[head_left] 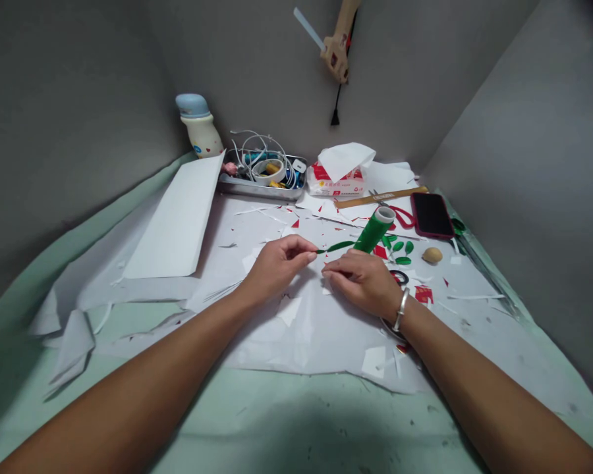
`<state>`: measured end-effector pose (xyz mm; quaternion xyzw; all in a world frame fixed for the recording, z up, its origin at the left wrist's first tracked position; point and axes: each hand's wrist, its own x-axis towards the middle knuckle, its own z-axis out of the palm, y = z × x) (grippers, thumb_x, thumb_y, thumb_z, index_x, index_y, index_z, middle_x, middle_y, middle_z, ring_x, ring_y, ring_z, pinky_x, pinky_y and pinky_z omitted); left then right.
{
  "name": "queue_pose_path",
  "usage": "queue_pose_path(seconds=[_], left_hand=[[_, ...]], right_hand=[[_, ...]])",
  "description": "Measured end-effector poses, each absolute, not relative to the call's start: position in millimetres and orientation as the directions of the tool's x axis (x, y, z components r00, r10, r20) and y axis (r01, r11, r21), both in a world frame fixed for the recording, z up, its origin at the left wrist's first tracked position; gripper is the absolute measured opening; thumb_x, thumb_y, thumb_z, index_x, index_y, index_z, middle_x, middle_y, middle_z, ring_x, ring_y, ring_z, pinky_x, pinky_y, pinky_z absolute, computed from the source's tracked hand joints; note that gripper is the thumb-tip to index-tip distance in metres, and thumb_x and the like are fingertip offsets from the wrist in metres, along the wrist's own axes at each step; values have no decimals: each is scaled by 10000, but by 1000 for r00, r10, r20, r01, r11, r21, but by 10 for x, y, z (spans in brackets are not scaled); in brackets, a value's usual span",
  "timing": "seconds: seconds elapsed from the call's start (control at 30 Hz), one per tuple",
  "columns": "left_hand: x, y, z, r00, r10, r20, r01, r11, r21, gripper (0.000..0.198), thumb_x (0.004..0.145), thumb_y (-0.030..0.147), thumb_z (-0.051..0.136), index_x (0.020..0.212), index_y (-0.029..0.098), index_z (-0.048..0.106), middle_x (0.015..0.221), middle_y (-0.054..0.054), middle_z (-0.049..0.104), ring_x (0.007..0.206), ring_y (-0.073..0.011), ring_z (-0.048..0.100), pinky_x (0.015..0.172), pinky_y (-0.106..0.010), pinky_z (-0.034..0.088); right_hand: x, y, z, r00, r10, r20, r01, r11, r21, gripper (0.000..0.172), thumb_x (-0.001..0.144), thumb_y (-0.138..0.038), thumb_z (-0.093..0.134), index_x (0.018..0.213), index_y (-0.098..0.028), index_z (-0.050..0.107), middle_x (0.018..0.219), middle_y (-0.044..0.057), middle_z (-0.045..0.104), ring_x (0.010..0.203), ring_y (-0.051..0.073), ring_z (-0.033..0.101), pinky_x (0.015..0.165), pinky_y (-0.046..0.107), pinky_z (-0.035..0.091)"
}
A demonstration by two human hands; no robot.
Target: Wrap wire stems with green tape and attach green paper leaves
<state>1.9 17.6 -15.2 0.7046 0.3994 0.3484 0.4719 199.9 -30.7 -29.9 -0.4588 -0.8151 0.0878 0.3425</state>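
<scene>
1. The left hand point(277, 270) has its fingers point(304, 247) pressed together, pinching the thin end of a narrow glossy green strip point(338, 246).
2. The strip's long axis runs nearly level, rising slightly rightward from those fingertips to a tilted roll of green tape with a white core point(373, 232).
3. The right hand point(360, 283) has its fingers point(338, 266) curled together just below the strip; whether they touch it, I cannot tell.
4. Small green leaf-shaped cutouts point(398, 247) lie beyond the right fingers, on a white paper sheet point(301, 349) covering a pale green desk point(296, 421).
</scene>
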Motion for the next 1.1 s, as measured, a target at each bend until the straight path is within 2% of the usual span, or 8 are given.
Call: queue_pose_path(seconds=[0.17, 0.3, 0.5, 0.67, 0.8, 0.9, 1.0, 1.1], left_hand=[[27, 169, -219, 411, 871, 270, 480, -459, 748, 121, 843, 200, 558, 865, 162, 671, 887, -51, 649, 807, -176, 591, 745, -319, 454], [40, 128, -224, 665, 702, 255, 457, -652, 605, 142, 848, 153, 541, 857, 170, 682, 857, -46, 631, 818, -181, 588, 749, -312, 449], [43, 122, -130, 690, 697, 199, 308, -530, 790, 114, 850, 173, 560, 872, 186, 672, 887, -22, 645, 830, -150, 595, 793, -292, 446], [24, 170, -143, 499, 859, 114, 243, -265, 933, 155, 852, 308, 589, 903, 174, 647, 848, -22, 661, 759, -151, 589, 711, -283, 447], [23, 203, -222, 387, 904, 181, 366, -331, 870, 139, 856, 273, 567, 904, 171, 648, 875, -36, 656, 789, -168, 591, 731, -300, 448], [32, 189, -253, 497, 832, 246, 500, -507, 702, 119, 848, 197, 544, 857, 179, 662, 884, -41, 637, 840, -183, 583, 770, -315, 438], [47, 155, -239, 653, 725, 218, 477, -618, 625, 145, 843, 157, 534, 859, 193, 673, 858, -33, 623, 831, -176, 582, 766, -304, 435], [54, 129, -195, 716, 665, 211, 370, -619, 693, 153, 846, 156, 536, 873, 201, 679, 882, -27, 630, 840, -163, 588, 787, -295, 436]], right_hand=[[1887, -389, -245, -464, 699, 544, 707, 662, -248, 176, 907, -230, 556, 875, -188, 724, 691, 32, 672, 662, 170, 517, 671, 313, 422], [1947, -362, -207, -351, 716, 604, 702, 628, -336, 166, 905, -229, 568, 868, -199, 727, 701, 27, 688, 652, 158, 540, 664, 300, 429], [2136, -237, -264, -30, 870, 492, 656, 389, -647, 134, 859, -272, 629, 802, -204, 729, 754, 15, 717, 658, 148, 604, 637, 273, 462], [2048, -275, -305, -229, 876, 425, 668, 459, -586, 143, 865, -210, 593, 831, -205, 732, 824, 28, 736, 759, 164, 632, 724, 284, 474], [1896, -370, -258, -422, 773, 474, 701, 610, -370, 162, 893, -218, 568, 866, -196, 726, 714, 26, 693, 690, 169, 551, 691, 302, 439], [1876, -388, -211, -429, 710, 559, 719, 643, -264, 181, 909, -239, 559, 889, -183, 730, 687, 35, 680, 663, 172, 519, 672, 313, 419], [1953, -344, -191, -327, 719, 613, 715, 612, -337, 178, 906, -237, 568, 861, -187, 734, 689, 28, 687, 652, 157, 533, 678, 300, 428], [2072, -269, -216, -126, 814, 567, 685, 485, -544, 165, 881, -261, 602, 805, -197, 735, 726, 18, 704, 663, 145, 571, 684, 282, 450]])
